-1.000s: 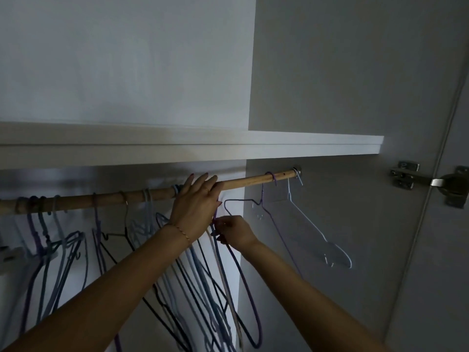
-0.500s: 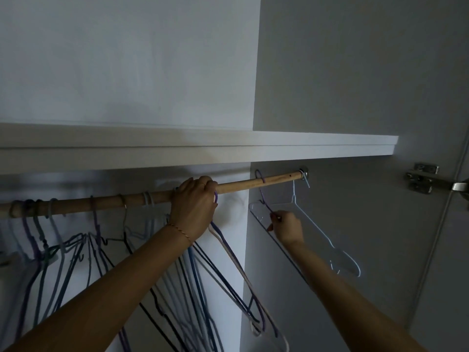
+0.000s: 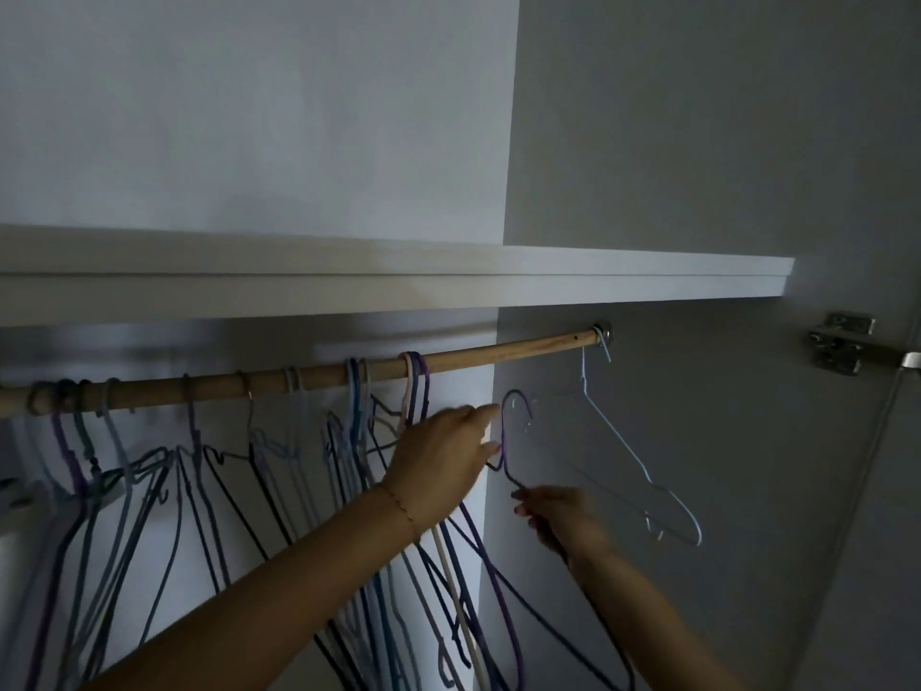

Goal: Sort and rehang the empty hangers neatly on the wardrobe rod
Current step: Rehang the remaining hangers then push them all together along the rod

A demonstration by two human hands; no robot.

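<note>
A wooden rod (image 3: 503, 352) runs under a white shelf. Several thin hangers hang from it in blue, purple, black and pale tones, bunched at the left and middle (image 3: 359, 441). One white hanger (image 3: 643, 471) hangs alone near the rod's right end. A purple hanger (image 3: 508, 441) is off the rod, its hook just below the rod. My right hand (image 3: 558, 516) grips it at the neck, below the hook. My left hand (image 3: 443, 461) is below the rod with fingers spread, fingertips touching the purple hanger's hook and neck.
The white shelf (image 3: 598, 276) sits close above the rod. The wardrobe's side wall (image 3: 697, 491) is at the right. A metal door hinge (image 3: 842, 344) sticks out at the far right. The rod's stretch between the middle hangers and the white hanger is bare.
My left hand let go of the rod and dropped toward the purple hanger. My right hand lifted that hanger off the rod and lowered it. The middle hangers shifted.
</note>
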